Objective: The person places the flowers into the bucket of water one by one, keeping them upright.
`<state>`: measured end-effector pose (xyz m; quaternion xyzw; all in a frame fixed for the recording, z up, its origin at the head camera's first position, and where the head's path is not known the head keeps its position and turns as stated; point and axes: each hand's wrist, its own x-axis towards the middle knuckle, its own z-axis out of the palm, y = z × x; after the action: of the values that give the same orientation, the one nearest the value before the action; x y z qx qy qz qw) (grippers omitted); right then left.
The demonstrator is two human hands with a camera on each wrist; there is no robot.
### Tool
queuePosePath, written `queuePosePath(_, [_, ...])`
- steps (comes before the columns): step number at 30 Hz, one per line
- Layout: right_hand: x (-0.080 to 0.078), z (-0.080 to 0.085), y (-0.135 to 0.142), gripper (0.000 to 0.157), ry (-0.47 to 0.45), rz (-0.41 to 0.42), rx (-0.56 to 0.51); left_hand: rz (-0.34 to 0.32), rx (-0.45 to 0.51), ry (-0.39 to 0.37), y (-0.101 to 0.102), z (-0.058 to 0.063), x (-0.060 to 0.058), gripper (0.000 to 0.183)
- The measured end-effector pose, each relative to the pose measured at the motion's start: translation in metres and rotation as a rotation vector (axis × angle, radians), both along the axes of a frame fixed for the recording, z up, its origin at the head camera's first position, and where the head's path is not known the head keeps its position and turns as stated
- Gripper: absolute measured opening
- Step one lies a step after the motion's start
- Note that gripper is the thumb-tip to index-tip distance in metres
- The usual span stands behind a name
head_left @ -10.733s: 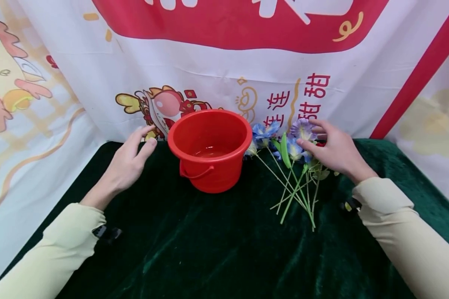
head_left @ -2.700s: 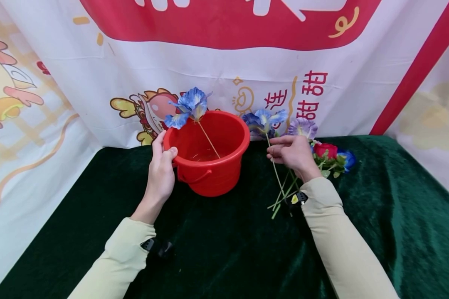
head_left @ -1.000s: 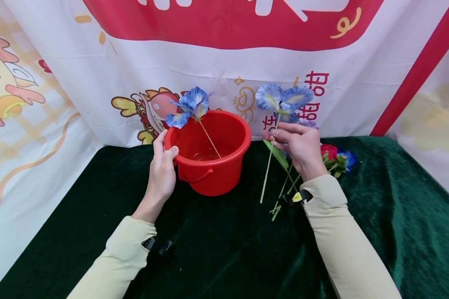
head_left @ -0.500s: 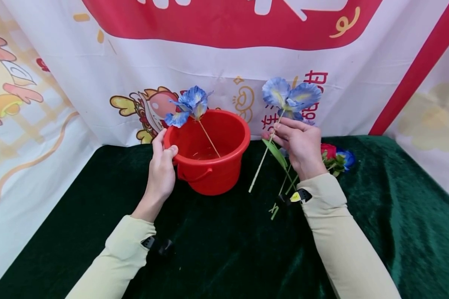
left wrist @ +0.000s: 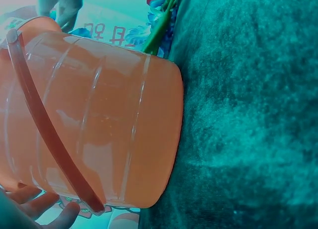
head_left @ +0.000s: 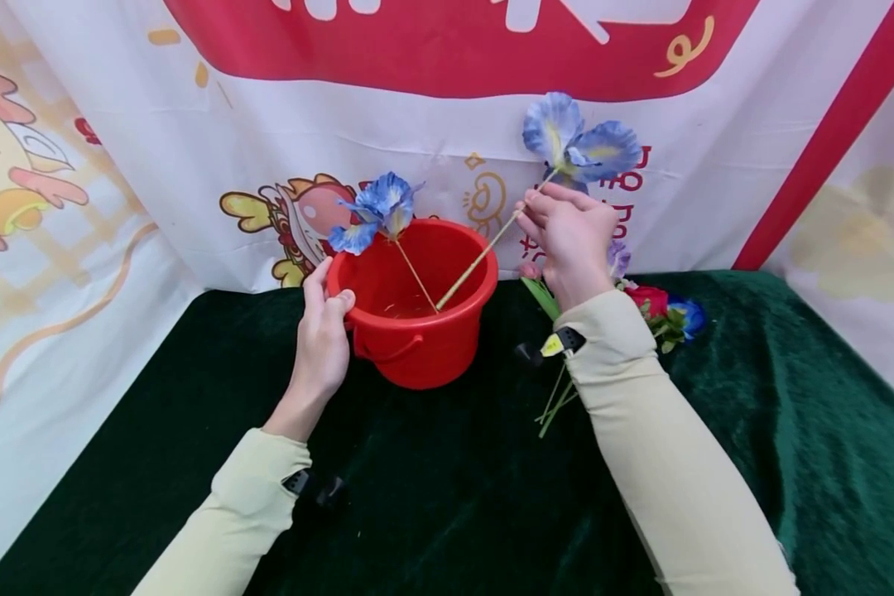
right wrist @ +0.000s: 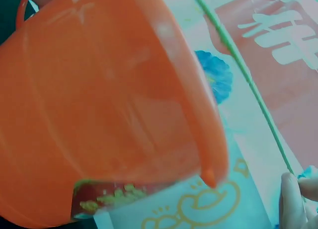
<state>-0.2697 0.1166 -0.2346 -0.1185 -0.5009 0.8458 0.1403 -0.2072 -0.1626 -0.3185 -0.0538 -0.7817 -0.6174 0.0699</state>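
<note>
A red plastic bucket (head_left: 428, 356) stands upright on the table, one blue artificial iris (head_left: 385, 207) leaning inside it with its bloom over the left rim. My left hand (head_left: 324, 343) grips the bucket's left rim, thumb near the front. In the right wrist view the thin green stem (right wrist: 241, 65) of a second iris slants past the bucket's rim. My right hand (head_left: 572, 244) pinches that stem just below the blue bloom (head_left: 551, 128), and in the head view its lower end overlaps the bucket's opening. The bucket's handle (left wrist: 49, 132) hangs down in the left wrist view.
Right of the bucket lie more artificial flowers: a red rose (head_left: 648, 300), a blue bloom (head_left: 689, 319), a pink tulip (head_left: 531, 271) and loose stems (head_left: 557, 407), partly behind my right arm. Dark green velvet (head_left: 447, 497) covers the table; a printed cloth backdrop (head_left: 417, 136) rises behind.
Earlier the bucket was empty and both hands were off it. One iris now stands inside and my left hand holds the rim. My right hand has lifted a second iris up and left over the bucket.
</note>
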Motion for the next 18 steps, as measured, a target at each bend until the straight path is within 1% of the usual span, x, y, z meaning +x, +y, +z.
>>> queuePosePath(3, [-0.005, 0.002, -0.015, 0.019, 0.054, -0.039, 0.041, -0.009, 0.012, 0.004, 0.0, 0.0, 0.0, 0.065])
queuePosePath(5, [-0.008, 0.0, -0.026, 0.019, 0.098, -0.045, 0.108, -0.013, 0.017, 0.007, 0.0, -0.001, 0.0, 0.065])
queuePosePath(6, [-0.009, -0.002, -0.031, 0.02, 0.11, -0.042, 0.165, -0.015, 0.019, 0.009, 0.0, -0.001, 0.0, 0.065])
queuePosePath(8, [-0.01, -0.004, -0.04, 0.022, 0.123, -0.023, 0.323, -0.015, 0.019, 0.012, 0.0, -0.001, 0.0, 0.065])
queuePosePath(13, [-0.006, -0.01, -0.058, 0.023, 0.177, 0.066, 0.743, -0.013, 0.016, 0.018, 0.0, -0.002, 0.0, 0.064])
queuePosePath(15, [-0.005, -0.012, -0.062, 0.022, 0.195, 0.095, 0.883, -0.015, 0.02, 0.019, 0.0, -0.002, 0.0, 0.064])
queuePosePath(18, [-0.006, -0.013, -0.066, 0.019, 0.193, 0.13, 1.069, -0.018, 0.023, 0.022, 0.0, -0.002, 0.0, 0.064])
